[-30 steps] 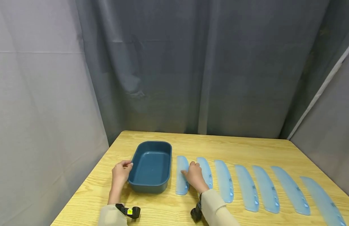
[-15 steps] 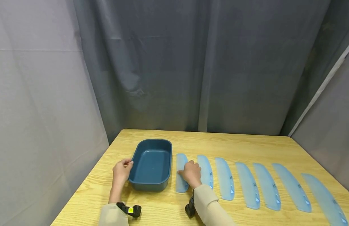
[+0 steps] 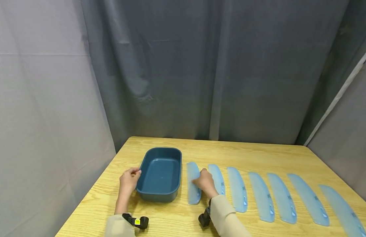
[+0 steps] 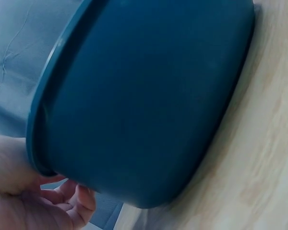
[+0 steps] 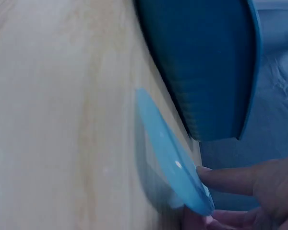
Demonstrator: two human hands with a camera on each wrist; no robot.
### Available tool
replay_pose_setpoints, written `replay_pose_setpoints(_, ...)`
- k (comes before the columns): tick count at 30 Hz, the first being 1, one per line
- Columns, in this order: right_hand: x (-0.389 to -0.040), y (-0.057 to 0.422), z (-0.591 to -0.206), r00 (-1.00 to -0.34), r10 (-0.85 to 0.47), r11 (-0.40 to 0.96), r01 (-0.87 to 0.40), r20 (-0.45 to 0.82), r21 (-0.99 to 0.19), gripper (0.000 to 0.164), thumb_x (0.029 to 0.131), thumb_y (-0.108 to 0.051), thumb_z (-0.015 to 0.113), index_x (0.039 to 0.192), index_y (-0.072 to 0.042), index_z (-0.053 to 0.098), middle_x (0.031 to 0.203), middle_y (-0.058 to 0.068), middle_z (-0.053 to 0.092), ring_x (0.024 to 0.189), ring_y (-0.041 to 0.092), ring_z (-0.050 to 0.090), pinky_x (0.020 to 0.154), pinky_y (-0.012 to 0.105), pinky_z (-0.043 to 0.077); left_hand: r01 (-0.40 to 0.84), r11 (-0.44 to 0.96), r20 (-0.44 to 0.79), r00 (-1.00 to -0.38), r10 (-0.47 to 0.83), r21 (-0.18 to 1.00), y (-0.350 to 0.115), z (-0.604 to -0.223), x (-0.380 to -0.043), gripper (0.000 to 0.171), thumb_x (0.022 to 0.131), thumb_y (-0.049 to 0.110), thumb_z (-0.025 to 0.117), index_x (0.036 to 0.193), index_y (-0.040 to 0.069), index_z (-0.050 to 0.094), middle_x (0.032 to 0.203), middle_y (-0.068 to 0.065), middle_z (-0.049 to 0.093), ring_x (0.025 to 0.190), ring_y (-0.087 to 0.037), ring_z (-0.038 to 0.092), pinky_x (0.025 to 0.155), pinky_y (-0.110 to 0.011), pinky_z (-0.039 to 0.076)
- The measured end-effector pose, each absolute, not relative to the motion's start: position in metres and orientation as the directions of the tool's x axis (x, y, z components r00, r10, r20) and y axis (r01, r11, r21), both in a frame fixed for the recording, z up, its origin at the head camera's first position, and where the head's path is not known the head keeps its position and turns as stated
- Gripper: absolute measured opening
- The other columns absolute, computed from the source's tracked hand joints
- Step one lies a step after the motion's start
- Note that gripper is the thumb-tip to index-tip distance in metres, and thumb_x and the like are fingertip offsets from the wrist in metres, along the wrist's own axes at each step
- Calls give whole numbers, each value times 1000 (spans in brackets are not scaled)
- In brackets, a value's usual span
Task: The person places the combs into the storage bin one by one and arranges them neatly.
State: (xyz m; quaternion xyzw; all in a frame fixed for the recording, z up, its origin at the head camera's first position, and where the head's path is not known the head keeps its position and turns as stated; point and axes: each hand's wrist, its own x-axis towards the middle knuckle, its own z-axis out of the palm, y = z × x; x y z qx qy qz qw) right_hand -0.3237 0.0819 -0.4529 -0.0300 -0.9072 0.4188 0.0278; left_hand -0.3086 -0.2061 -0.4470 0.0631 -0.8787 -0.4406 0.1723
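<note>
Bin (image 3: 158,197): one, dark blue, rounded corners, standing upright on the left half of the bench (image 3: 171,223); mouth upward, floor in view. Wood shows on all sides of it, to the bench's far and left edges.

Left hand (image 3: 129,179): gripping the bin at its left rim. It sits between the bin and the bench's left edge, with wood showing on the outer side.

Held piece (image 3: 191,177): one, translucent light blue, long and curved, just right of the bin, a narrow gap between. Pinched by the right hand (image 3: 206,182) along its right edge, thumb on one face, fingers at the other; tilted, its shadow on the bench.

Loose pieces (image 3: 237,189): six, matching, lying apart in a row to the right, curved edges rightward, dark marks near them. The nearest is partly behind the right hand. Widest gap: between the last two. The last lies nearest the bench's right edge.

Curtain (image 3: 168,72): grey, hanging beyond the bench's far edge.
</note>
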Motion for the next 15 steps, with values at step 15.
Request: replay_pose_setpoints(15, -333, 96, -458, -994, 67, 478, 104, -82, -872, 49, 87, 1, 66, 132, 11, 50, 106, 33, 66, 73, 28, 70, 56, 34, 57, 32, 597, 229, -939, -256, 801, -209, -448, -312, 29, 94, 15, 60, 112, -7, 68, 102, -24, 70, 96, -38, 67, 78, -41, 54)
